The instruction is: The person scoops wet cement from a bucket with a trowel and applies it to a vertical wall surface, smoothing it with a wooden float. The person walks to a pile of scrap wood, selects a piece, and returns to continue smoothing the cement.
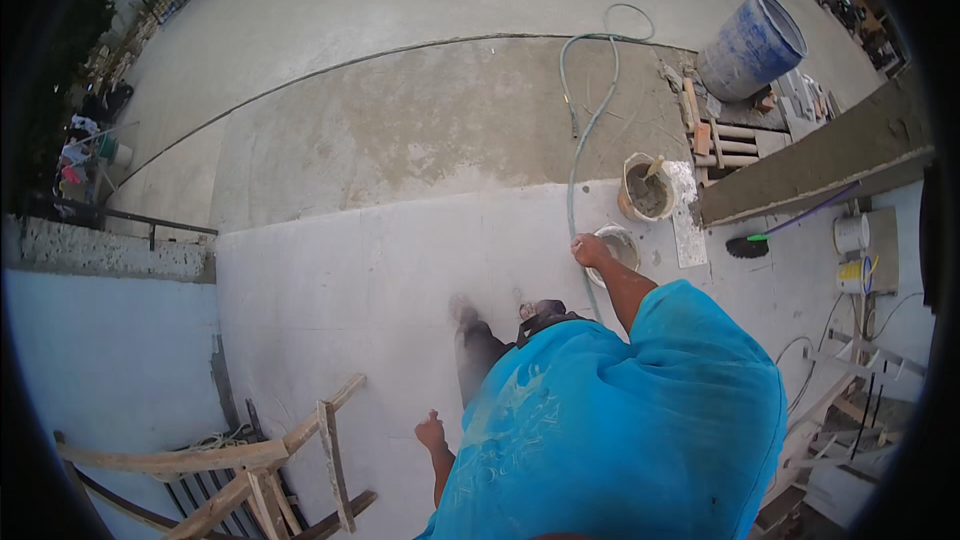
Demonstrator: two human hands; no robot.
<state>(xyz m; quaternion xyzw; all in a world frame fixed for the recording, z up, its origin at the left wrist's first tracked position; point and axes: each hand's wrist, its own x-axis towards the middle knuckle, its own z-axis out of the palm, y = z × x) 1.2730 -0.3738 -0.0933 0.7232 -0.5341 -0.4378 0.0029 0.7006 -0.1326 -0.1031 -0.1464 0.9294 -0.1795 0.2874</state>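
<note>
My right hand (588,251) is closed on something small and pale that I cannot make out, over or beside a white bucket (622,250) standing on the pale tiled floor (360,270). My left hand (430,430) hangs low by my side with curled fingers; what it holds, if anything, is hidden. Beyond the white bucket stands a bucket of grey mortar (645,190) with a tool in it, beside a flat speckled board (687,230). A hose (582,150) runs across the ground and past the buckets.
A blue barrel (750,45) and bricks (702,140) stand at the back right, near a ledge (810,165). A broom head (748,246) lies at the right, with containers (852,235) and ladders (890,370). A wooden trestle (232,458) stands at the lower left by a wall (110,320).
</note>
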